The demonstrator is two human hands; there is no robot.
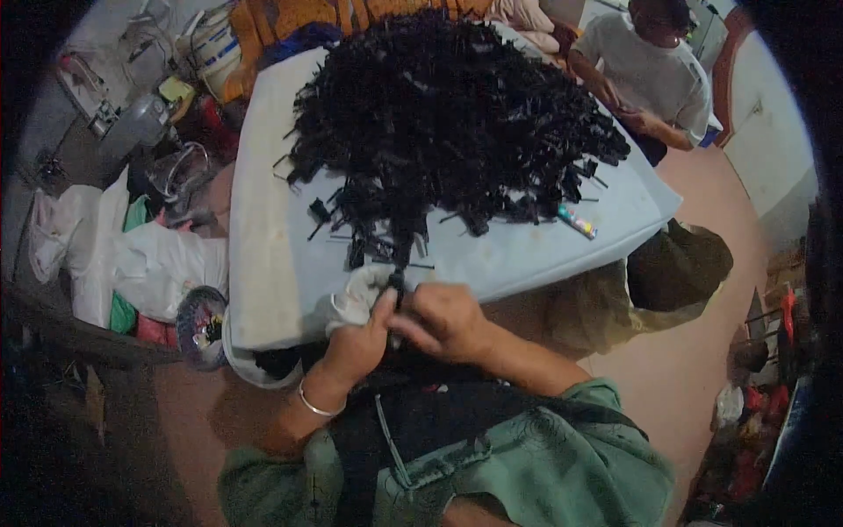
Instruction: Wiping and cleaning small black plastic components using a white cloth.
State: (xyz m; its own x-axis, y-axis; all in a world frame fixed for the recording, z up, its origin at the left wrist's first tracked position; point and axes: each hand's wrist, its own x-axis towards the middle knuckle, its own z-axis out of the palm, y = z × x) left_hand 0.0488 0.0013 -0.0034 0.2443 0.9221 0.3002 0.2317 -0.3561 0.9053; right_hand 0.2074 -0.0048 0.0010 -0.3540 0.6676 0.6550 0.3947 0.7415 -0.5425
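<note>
My left hand (358, 341), with a pale bracelet at the wrist, is closed at the near edge of the table. Its fingers pinch a small black part (397, 283), which is mostly covered by the hands. Right beside it, my right hand (443, 318) is closed, with bent fingers against the same part; motion blurs the fingertips. Crumpled white cloth (356, 294) lies against the left hand. Just beyond the hands spreads a large heap of black parts (448, 123) with thin rods sticking out, on a pale-covered table (263, 220).
A small colourful tube (577, 221) lies right of the heap. An open sack (606, 299) stands by the table's right side. White plastic bags (162, 268) crowd the left. A pale container (263, 373) sits below the near left corner. Another person (654, 75) works at the far right.
</note>
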